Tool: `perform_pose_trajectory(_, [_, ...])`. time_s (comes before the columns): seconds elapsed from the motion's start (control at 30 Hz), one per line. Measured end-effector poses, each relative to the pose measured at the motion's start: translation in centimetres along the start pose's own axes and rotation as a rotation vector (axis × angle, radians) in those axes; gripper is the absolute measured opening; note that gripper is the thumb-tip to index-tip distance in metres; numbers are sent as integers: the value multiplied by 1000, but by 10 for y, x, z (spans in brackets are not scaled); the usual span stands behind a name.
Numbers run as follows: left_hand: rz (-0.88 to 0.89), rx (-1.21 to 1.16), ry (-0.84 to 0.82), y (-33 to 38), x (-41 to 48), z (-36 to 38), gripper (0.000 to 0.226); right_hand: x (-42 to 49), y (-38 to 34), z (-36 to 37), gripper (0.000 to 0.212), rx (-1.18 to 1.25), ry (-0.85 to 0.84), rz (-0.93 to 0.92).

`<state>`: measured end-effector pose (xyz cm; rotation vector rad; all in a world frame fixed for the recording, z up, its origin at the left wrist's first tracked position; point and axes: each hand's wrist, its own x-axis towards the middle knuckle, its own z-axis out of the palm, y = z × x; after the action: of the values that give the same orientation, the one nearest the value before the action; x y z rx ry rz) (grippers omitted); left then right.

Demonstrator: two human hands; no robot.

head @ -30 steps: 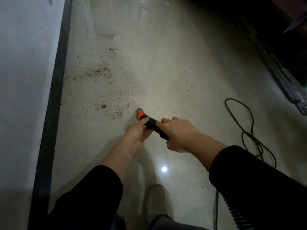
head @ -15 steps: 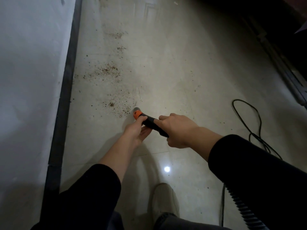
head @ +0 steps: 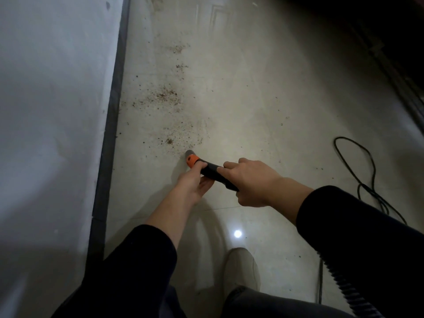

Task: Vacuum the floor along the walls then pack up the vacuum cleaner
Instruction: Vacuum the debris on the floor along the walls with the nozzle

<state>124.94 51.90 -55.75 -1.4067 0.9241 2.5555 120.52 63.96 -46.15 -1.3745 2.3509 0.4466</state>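
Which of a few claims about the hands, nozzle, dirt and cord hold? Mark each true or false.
1. Both the left hand and the right hand grip the vacuum nozzle. True.
2. The collar near the nozzle's tip is blue. False: it is orange.
3. Brown debris lies on the floor ahead of the nozzle's tip. True.
4. The wall runs along the person's right. False: it is on the left, with a dark baseboard at its foot.
5. A black cord lies looped on the floor to the right. True.
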Motion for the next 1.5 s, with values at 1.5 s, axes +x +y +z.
perform_pose_trajectory(1.5, [111,-175,387,39,-20,-72,27,51,-77,-26,39,-7,64,-211])
